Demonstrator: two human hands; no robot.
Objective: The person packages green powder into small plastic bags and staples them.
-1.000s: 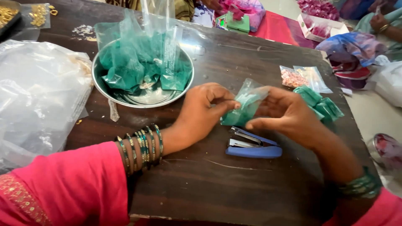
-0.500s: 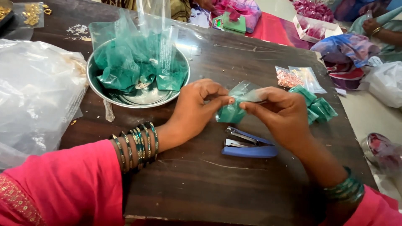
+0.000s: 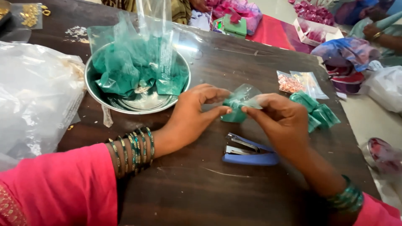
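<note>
Both hands pinch one small green packet point(image 3: 235, 105) just above the dark table point(image 3: 251, 192), the left hand point(image 3: 197, 115) and right hand point(image 3: 280, 121) with fingertips closed on it. A blue stapler point(image 3: 249, 151) lies just below them, a steel bowl point(image 3: 138, 102) of green bags to the left.

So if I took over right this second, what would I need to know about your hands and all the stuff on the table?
Left hand and right hand: both pinch one small green packet between the fingertips, just above the table.
Blue stapler: lies on the table below the hands, untouched.
Finished pile: a few folded green packets lie right of the right hand.
Metal bowl: beyond the left hand, holds a plastic bag of green powder.
Left: the held packet is not stapled yet.
</note>
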